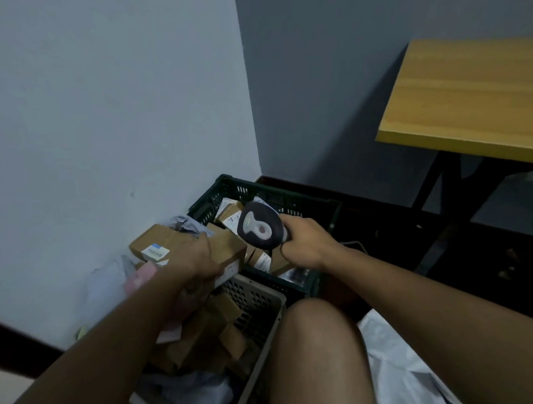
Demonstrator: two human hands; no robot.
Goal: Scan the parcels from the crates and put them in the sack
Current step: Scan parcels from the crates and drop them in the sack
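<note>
Cardboard box: held above grey crate, left hand fingers curled round long edge. Likely light, stiff; grip across narrow sides. Scanner: right hand fingers wrapped on handle. Sack: lower right.

- Back room for parcel sorting, by the look: bare grey walls, dark skirting.
- Two crates of labelled boxes on the floor.
- Plain wooden table alongside.
</note>
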